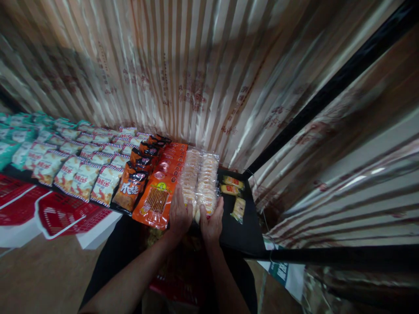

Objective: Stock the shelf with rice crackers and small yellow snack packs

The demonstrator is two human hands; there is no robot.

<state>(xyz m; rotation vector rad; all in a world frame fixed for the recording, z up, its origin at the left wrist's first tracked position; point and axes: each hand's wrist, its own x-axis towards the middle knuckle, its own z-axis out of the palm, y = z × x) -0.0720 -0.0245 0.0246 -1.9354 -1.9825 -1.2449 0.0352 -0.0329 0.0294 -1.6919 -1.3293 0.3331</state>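
Observation:
Two rows of clear packs of pale round crackers (200, 176) lie on a black shelf (244, 229) in front of me. My left hand (180, 213) rests flat on the near end of the left cracker row, fingers stretched out. My right hand (211, 221) touches the near end of the right row, its fingers curled over the front pack. Left of the crackers runs a row of orange snack packs (163, 189), then darker orange bags (133, 185).
White and red snack bags (83, 174) and teal bags (13, 139) fill the shelf to the left. Three small yellow packets (233, 192) lie on the shelf's right part. Red baskets (62, 216) stand below left. Striped curtain hangs behind and right.

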